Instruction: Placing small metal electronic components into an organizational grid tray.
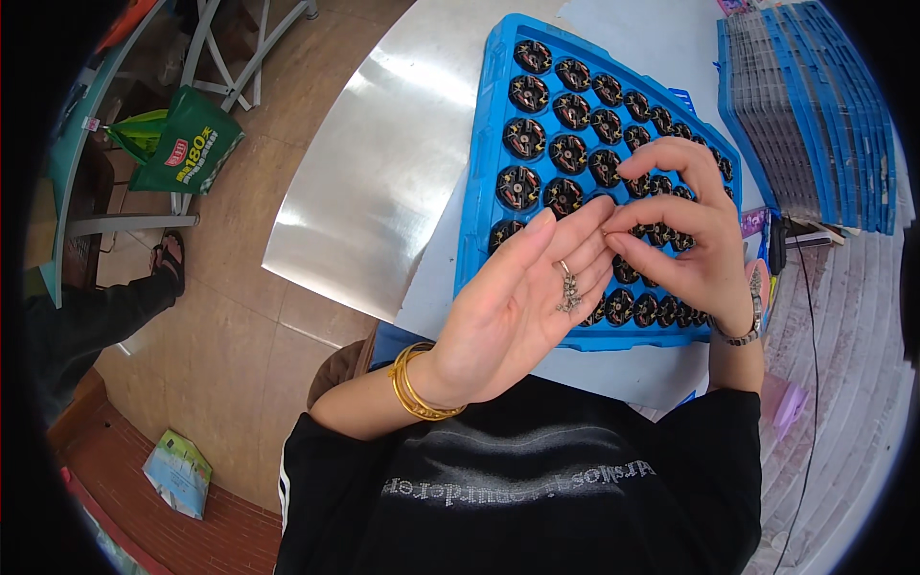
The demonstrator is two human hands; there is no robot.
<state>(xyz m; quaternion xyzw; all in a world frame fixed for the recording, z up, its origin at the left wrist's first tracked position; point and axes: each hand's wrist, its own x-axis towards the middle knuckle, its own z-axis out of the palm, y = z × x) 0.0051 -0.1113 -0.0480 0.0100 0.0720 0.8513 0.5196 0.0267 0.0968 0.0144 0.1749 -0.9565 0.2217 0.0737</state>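
My left hand (517,297) is held palm up with its fingers stretched, above the near part of a blue tray (471,211). A small pile of tiny silvery metal pieces (569,293), too small to name for certain, rests on its fingers. Thumb and index of my right hand (685,235) are pinched together by the left fingertips. Whatever sits in that pinch is too small to make out. Beneath both hands, the tray holds rows of round black parts (524,139) with coppery and yellow bits; my hands cover some of them.
At the far right stands a tall stack of blue-edged trays (805,115). A shiny metal sheet (355,163) covers the table's left side. Along the right runs a dark cable (813,355). A green bag (187,144) hangs at the left, near another person's foot (170,261).
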